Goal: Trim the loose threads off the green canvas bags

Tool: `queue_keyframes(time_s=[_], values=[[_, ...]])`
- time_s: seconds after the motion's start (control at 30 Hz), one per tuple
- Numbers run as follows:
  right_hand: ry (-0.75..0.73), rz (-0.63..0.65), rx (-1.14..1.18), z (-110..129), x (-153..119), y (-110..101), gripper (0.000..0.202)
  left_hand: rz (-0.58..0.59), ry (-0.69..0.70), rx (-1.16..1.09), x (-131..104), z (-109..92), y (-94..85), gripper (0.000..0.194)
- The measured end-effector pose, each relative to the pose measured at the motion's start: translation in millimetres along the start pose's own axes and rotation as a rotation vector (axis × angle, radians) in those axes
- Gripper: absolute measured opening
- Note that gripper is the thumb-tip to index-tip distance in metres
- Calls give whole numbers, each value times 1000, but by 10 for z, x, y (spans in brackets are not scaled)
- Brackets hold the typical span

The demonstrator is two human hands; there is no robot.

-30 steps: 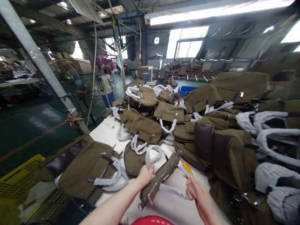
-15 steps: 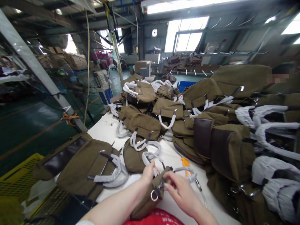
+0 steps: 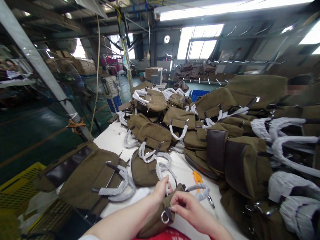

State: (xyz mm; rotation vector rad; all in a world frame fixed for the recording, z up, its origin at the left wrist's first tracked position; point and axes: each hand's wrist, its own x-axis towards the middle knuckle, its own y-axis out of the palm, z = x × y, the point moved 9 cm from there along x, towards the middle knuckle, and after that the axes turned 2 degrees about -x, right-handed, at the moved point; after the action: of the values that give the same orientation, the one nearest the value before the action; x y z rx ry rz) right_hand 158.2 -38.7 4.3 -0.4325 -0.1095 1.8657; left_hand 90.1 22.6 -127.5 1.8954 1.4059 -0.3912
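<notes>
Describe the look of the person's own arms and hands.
Both are bare: the left hand and right hand wear no gloves, rings or watch that show. The left forearm is uncovered up to a white sleeve edge at the frame's bottom. The right arm shows no sleeve.

Heaped olive canvas bags [image 3: 240, 140] on a white table [image 3: 112, 138] — yellow crate [image 3: 17, 186] at left

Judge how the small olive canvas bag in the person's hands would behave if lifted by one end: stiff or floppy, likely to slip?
Probably floppy: the canvas bag bends and sags between the left hand and right hand. Likely light, since fingertips alone pinch it near the metal ring. Its coarse weave should grip well, though the paper-wrapped handle may slide.
</notes>
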Motion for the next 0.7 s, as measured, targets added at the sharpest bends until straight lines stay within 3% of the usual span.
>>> queue_keyframes(time_s=[0.1,0.3,0.4,0.47,0.57,0.63,0.7], values=[[34,-64,-76,-287,79,-207,14,43,16,44,-51,-5,61,66],[248,-335,-370,-1427,362,-756,11,91,24,113,-73,92,166,65],[314,-440,-445,-1746,386,-875,14,80,69,121,-40,71,143,70],[290,-490,-485,-1728,358,-880,15,50,123,119,-8,-12,64,74],[160,-532,-525,-1423,257,-802,14,32,175,143,37,-170,-75,75],[6,-421,-471,-1150,208,-619,19,51,182,181,52,-269,-139,73],[-127,-229,-389,-917,163,-369,32,79,172,220,40,-365,-172,71]])
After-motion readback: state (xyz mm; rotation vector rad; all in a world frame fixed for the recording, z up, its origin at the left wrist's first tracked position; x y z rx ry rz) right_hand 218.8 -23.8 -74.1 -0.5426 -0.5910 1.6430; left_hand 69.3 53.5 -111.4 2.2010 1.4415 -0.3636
